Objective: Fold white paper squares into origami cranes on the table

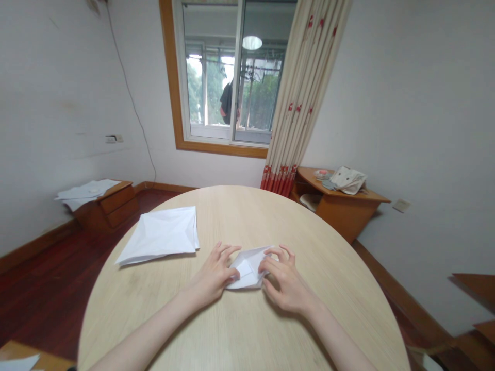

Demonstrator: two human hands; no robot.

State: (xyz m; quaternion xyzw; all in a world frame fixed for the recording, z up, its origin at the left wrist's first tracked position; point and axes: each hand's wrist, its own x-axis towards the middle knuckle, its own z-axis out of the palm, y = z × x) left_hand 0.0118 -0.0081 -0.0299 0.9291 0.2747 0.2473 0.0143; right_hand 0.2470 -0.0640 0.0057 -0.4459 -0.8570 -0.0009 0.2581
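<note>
A small sheet of white folded paper [249, 270] lies on the round table between my two hands, with crossing creases and a folded flap near its middle. My left hand [220, 270] grips its left edge, thumb on top near the flap and the other fingers curled along the far side. On the right edge, my right hand [282, 278] has its bent fingers over the paper and its thumb at the near side. The tips of some right fingers are hard to make out. Left of my hands rests a stack of larger white paper [162, 234].
The round wooden table [247, 335] spans the foreground. Behind it stand a low cabinet [116, 201] with papers on top and a corner desk [340, 206] with a cloth bag [348, 179]. A person [226, 103] shows through the window; a curtain [297, 113] hangs beside it.
</note>
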